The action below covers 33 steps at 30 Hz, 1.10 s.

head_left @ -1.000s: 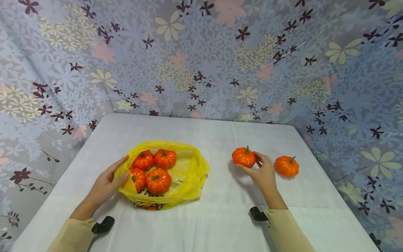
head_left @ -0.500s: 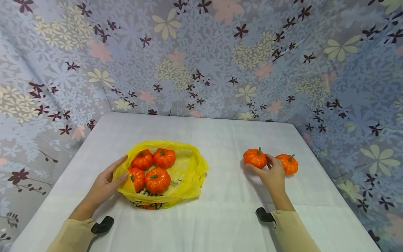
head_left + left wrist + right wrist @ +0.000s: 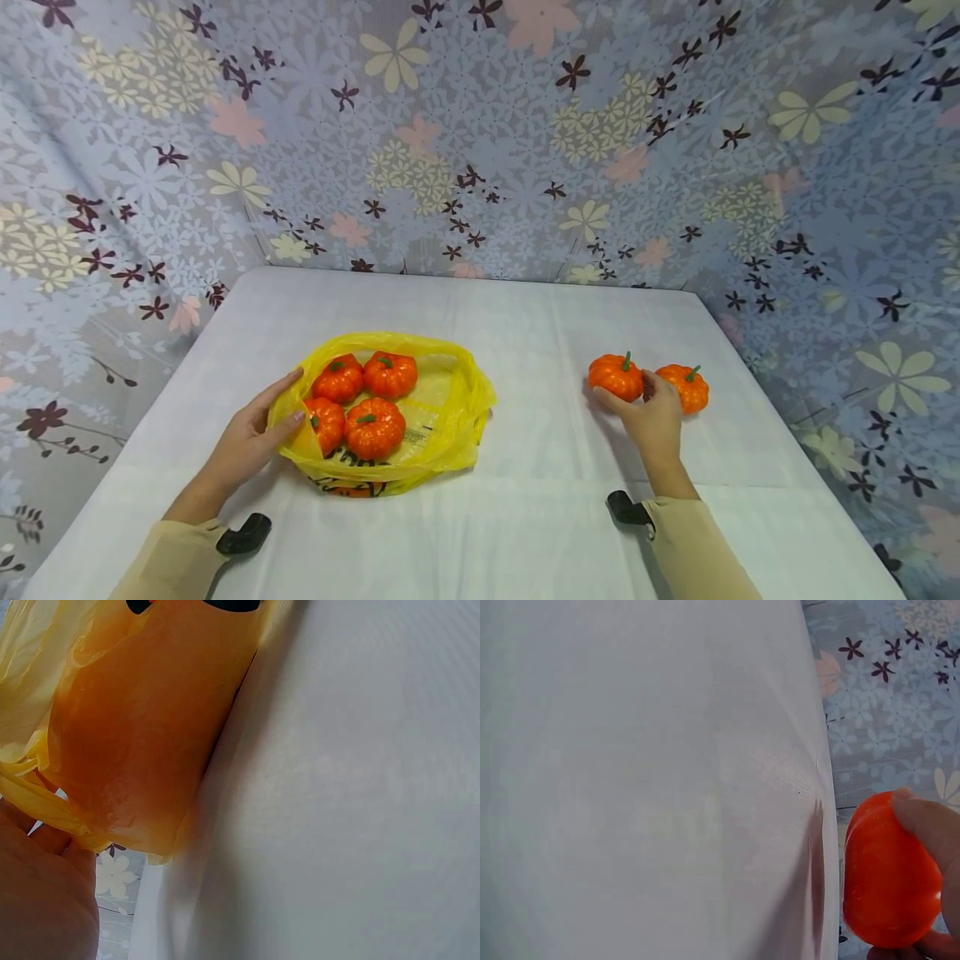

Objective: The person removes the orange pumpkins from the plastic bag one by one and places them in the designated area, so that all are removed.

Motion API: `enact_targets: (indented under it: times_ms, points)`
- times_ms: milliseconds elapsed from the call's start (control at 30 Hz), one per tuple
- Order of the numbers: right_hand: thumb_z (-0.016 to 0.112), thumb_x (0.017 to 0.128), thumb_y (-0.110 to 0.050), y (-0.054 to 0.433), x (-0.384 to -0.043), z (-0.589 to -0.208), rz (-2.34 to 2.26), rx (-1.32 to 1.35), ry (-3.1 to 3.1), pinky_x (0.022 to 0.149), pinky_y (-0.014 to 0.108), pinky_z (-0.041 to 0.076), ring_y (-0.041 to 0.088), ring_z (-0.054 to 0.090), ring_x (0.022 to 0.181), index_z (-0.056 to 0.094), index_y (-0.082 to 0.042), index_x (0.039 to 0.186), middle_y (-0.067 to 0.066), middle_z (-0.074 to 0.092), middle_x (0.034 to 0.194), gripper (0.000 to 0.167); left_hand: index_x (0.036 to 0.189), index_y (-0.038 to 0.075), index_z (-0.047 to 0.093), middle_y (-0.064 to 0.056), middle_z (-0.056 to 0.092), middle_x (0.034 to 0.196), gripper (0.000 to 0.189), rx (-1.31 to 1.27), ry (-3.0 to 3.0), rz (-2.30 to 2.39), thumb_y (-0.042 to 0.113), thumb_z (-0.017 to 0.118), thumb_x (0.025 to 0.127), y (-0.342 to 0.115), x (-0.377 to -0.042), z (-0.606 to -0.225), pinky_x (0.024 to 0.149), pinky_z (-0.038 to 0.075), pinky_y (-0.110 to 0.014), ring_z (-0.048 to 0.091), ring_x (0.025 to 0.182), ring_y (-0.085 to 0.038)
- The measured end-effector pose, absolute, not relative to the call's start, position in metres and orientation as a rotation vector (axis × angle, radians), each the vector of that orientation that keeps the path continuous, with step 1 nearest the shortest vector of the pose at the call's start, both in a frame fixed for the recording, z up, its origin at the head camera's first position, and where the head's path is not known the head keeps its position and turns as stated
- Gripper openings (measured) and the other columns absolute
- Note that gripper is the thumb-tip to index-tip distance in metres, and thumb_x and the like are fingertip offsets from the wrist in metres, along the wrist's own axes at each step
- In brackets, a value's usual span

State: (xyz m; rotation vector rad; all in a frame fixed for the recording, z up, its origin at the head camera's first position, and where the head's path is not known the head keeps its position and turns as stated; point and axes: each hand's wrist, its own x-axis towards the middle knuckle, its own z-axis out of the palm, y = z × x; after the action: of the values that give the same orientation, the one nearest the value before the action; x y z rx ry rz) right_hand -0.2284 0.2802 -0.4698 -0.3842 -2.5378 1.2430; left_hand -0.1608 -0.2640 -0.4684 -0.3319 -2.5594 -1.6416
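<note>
In the head view, the left hand (image 3: 243,450) pinched the yellow bag (image 3: 450,437) towards the table's (image 3: 525,542) left edge, four pumpkins (image 3: 375,435) inside. The right hand (image 3: 656,423) gripped another pumpkin (image 3: 615,378), with a sixth pumpkin (image 3: 690,390) just beside that hand, nearer the right edge. In the left wrist view, fingers (image 3: 79,861) held the bag's rim; in the right, thumb (image 3: 934,829) and fingertips (image 3: 896,953) spanned the pumpkin.

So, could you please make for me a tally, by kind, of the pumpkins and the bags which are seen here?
Yellow bag: 1
Orange pumpkins: 6 (4 in the bag, 1 held by the right hand, 1 on the table)
Total: 7
</note>
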Motion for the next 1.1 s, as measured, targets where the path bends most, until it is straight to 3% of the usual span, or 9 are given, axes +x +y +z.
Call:
enact_targets:
  times_ms: [200,433,733,1100]
  points:
    - [0.088,0.078,-0.039,0.278,-0.229,-0.471,1.146,-0.415,-2.571,0.105,0.055,0.043,0.044,0.049,0.120,0.043,0.012,0.144,0.032,0.047,0.137,0.095,0.157,0.007,0.034,-0.018,0.029,0.162,0.059,-0.332,-2.561,-1.651,0.019,0.057,0.104,-0.264,-0.161,-0.467,0.098,0.029,-0.003,0.023,0.146,-0.043]
    - [0.088,0.079,-0.037,0.277,-0.232,-0.470,1.079,-0.445,-2.639,0.111,0.057,0.035,0.047,0.042,0.128,0.040,0.016,0.144,0.036,0.043,0.138,0.096,0.157,0.005,0.034,-0.019,0.028,0.161,0.059,-0.330,-2.562,-1.651,0.019,0.057,0.104,-0.264,-0.162,-0.468,0.099,0.026,-0.001,0.021,0.145,-0.046]
    - [0.086,0.081,-0.039,0.275,-0.233,-0.469,1.040,-0.478,-2.698,0.111,0.058,0.034,0.047,0.040,0.129,0.037,0.016,0.145,0.036,0.040,0.139,0.098,0.157,0.006,0.034,-0.019,0.028,0.162,0.060,-0.326,-2.561,-1.643,0.020,0.057,0.104,-0.263,-0.161,-0.465,0.100,0.026,-0.002,0.022,0.146,-0.044]
    - [0.091,0.070,-0.050,0.273,-0.228,-0.460,1.176,-0.434,-2.525,0.109,0.053,0.040,0.041,0.043,0.129,0.023,0.002,0.157,0.027,0.039,0.147,0.121,0.157,0.007,0.034,-0.018,0.029,0.162,0.059,-0.342,-2.541,-1.664,0.018,0.057,0.104,-0.265,-0.160,-0.468,0.101,0.026,-0.002,0.021,0.147,-0.042]
